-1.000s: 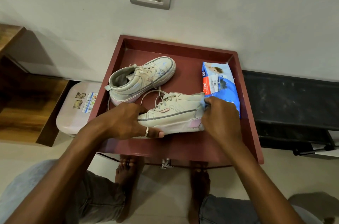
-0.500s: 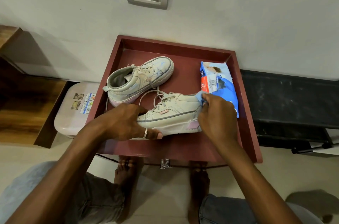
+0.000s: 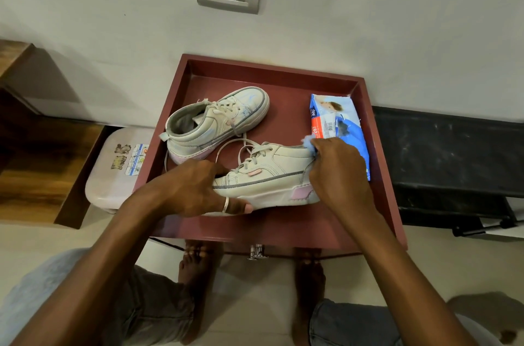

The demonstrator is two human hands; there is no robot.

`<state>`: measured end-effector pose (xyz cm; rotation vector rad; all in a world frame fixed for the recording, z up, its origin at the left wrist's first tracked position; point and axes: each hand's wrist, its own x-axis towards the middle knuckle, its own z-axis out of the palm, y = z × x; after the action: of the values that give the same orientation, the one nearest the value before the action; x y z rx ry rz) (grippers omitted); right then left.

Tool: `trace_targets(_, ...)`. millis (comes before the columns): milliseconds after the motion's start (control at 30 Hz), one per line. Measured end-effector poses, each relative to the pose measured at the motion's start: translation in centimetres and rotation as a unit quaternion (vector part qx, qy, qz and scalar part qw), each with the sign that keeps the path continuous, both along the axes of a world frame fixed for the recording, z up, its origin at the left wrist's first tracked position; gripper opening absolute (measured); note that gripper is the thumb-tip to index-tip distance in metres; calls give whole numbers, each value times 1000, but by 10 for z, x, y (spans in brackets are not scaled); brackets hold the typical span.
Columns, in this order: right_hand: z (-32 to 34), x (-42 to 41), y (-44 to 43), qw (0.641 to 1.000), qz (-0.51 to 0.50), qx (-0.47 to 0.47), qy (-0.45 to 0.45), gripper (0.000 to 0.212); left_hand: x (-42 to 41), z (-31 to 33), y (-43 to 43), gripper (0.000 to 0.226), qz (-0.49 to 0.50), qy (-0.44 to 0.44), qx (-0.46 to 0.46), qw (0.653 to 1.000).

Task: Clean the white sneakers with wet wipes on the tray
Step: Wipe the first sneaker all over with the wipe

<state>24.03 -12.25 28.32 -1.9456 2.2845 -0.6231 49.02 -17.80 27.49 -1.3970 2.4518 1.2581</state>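
The near sneaker (image 3: 269,178) was at the front of the tray (image 3: 272,69), toe to the left and heel to the right. The left hand (image 3: 195,189) gripped its toe end, with the fingers (image 3: 211,168) curled over the upper and the thumb along the sole edge. The right hand (image 3: 337,172) pinched a blue wipe (image 3: 309,144) against the heel collar. The far sneaker (image 3: 218,121) lay behind. The pack (image 3: 340,130) lay by the right wall.

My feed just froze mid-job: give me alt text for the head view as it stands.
The left hand grips the toe of the near sneaker on the red tray while the right hand presses a wet wipe to its heel collar. The second sneaker lies behind it, the wipes pack at the tray's right.
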Motion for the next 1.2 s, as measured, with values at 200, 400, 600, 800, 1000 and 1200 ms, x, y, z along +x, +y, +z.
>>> trace_targets(200, -2, -14, 7, 991, -40, 125, -21, 22, 0, 0, -1, 64, -4, 3, 8, 1000)
trace_targets(400, 7, 2, 6, 997, -34, -23, -63, 18, 1, -1, -1, 85, -4, 11, 12, 1000)
trace_targets(600, 2, -21, 7, 984, -16, 179, -23, 22, 0, 0, 0, 75, -7, 7, 8, 1000)
trace_targets(800, 15, -9, 3, 996, -34, 10, -77, 21, 1, -3, -2, 73, -12, 0, 4, 1000)
trace_targets(1000, 7, -21, 11, 986, -15, 163, -36, 20, 0, 0, -1, 81, -9, -9, -6, 1000)
trace_targets(1200, 9, 0, 36, 994, -4, 105, 3, 27, -3, 4, 0, 56, 12, -11, -19, 1000)
